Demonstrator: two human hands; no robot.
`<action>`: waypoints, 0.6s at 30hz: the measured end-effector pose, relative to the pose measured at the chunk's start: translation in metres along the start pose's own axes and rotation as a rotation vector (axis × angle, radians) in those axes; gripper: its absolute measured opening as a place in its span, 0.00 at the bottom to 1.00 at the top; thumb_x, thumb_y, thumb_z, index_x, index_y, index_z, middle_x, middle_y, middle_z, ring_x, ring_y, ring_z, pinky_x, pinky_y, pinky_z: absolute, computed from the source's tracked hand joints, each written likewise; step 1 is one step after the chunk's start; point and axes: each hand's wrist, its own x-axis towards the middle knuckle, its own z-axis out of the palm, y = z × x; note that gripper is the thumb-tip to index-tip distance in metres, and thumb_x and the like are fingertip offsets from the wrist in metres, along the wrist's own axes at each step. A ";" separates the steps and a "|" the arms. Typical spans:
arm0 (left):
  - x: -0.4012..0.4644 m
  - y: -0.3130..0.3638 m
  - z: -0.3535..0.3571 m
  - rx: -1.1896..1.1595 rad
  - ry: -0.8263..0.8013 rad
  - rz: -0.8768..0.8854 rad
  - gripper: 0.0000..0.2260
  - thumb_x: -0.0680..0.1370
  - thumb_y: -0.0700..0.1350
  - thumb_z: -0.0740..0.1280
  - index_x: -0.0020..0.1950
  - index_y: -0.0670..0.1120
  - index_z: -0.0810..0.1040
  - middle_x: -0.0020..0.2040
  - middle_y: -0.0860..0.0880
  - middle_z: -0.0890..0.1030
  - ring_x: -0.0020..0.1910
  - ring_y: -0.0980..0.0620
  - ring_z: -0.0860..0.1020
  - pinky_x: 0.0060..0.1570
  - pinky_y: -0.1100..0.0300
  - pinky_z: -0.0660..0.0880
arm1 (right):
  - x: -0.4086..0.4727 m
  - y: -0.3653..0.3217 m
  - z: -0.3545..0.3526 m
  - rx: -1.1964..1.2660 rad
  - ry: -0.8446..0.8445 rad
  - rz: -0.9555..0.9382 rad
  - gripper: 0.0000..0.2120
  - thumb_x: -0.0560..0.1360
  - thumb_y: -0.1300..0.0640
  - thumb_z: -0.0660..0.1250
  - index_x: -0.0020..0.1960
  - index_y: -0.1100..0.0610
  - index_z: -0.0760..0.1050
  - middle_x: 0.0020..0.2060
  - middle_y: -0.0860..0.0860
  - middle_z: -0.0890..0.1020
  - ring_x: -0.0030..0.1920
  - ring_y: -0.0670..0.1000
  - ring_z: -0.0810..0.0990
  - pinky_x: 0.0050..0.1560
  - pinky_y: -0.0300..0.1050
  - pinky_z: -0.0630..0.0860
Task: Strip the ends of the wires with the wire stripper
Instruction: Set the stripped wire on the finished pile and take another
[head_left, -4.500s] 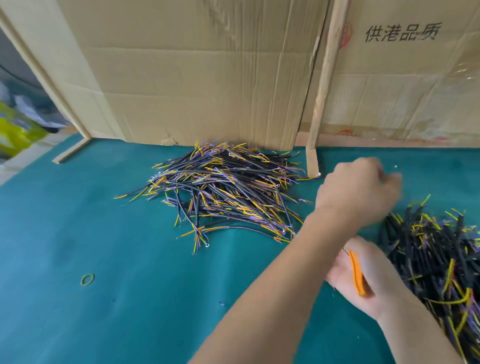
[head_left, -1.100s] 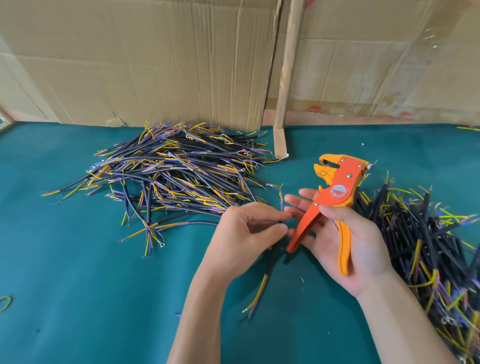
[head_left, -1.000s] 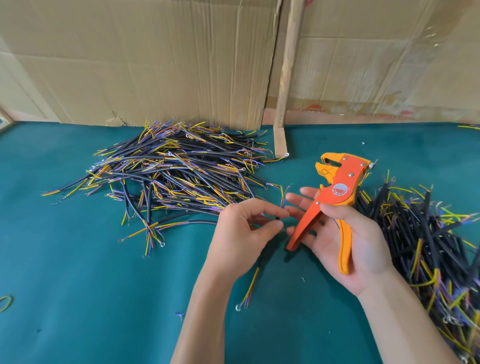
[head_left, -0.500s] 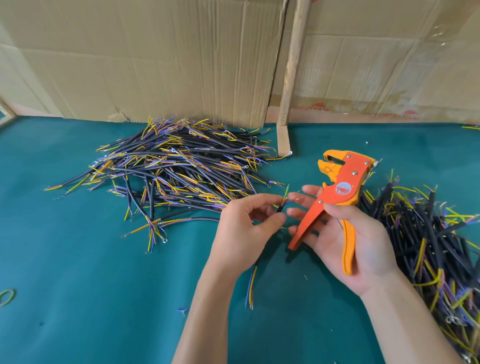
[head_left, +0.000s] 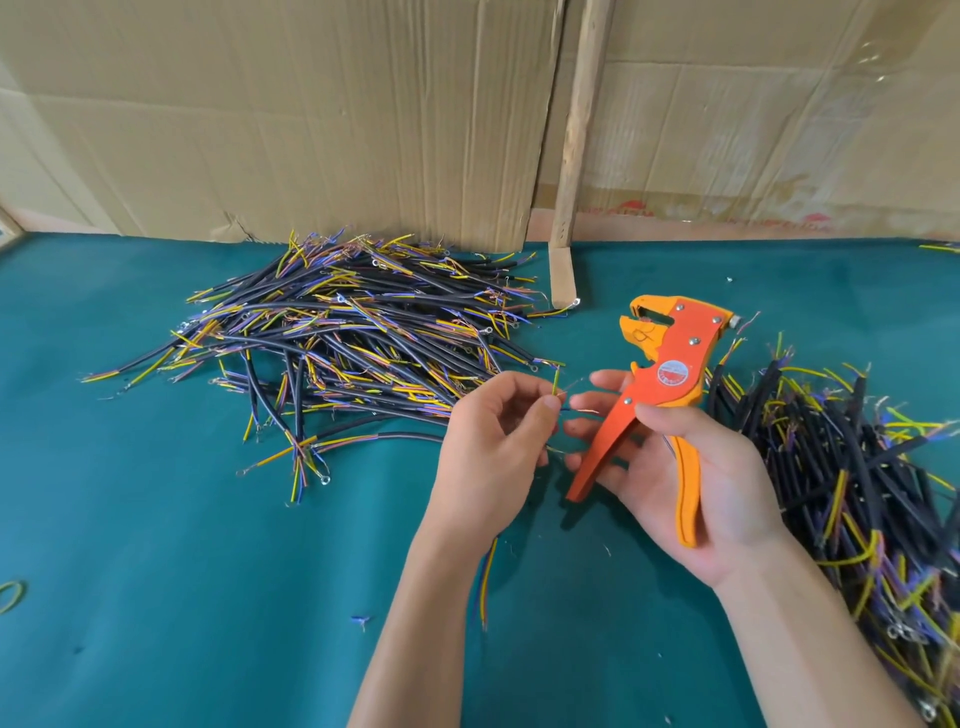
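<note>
Centrally, the left hand (head_left: 491, 447) pinches one wire (head_left: 556, 381), its yellow end pointing up and away, its tail hanging near under the wrist. Just right, the right hand (head_left: 691, 478) holds the wire stripper (head_left: 655, 395) with fingers curled round its handles; its long axis runs near-to-far, head pointing away. Wire piles (head_left: 353, 343) lie left and right on the table (head_left: 156, 571).

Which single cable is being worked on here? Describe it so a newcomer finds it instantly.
Between the two wire piles on the green table, find the left hand beside the orange wire stripper. The cable runs through that fist; alone off the piles, its yellow-green core sticks up above the fingertips.
</note>
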 end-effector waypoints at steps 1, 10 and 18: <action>0.000 0.000 0.000 0.009 0.005 0.011 0.04 0.82 0.38 0.66 0.47 0.45 0.78 0.34 0.54 0.77 0.29 0.54 0.72 0.30 0.65 0.70 | 0.000 0.000 0.000 -0.004 0.004 0.002 0.24 0.70 0.58 0.68 0.64 0.63 0.76 0.54 0.64 0.83 0.51 0.61 0.84 0.49 0.57 0.82; 0.002 -0.001 -0.013 0.193 0.230 0.159 0.07 0.83 0.38 0.63 0.46 0.49 0.74 0.36 0.54 0.77 0.31 0.53 0.72 0.34 0.59 0.69 | -0.006 -0.004 0.002 -0.076 -0.050 0.153 0.23 0.68 0.59 0.71 0.62 0.67 0.79 0.53 0.68 0.82 0.46 0.63 0.84 0.45 0.61 0.81; 0.003 0.000 -0.026 0.287 0.292 0.157 0.06 0.83 0.39 0.64 0.47 0.46 0.76 0.35 0.55 0.77 0.30 0.59 0.71 0.34 0.64 0.67 | -0.012 -0.002 0.009 -0.198 -0.219 0.399 0.24 0.69 0.61 0.74 0.62 0.69 0.77 0.49 0.69 0.80 0.44 0.66 0.82 0.48 0.66 0.80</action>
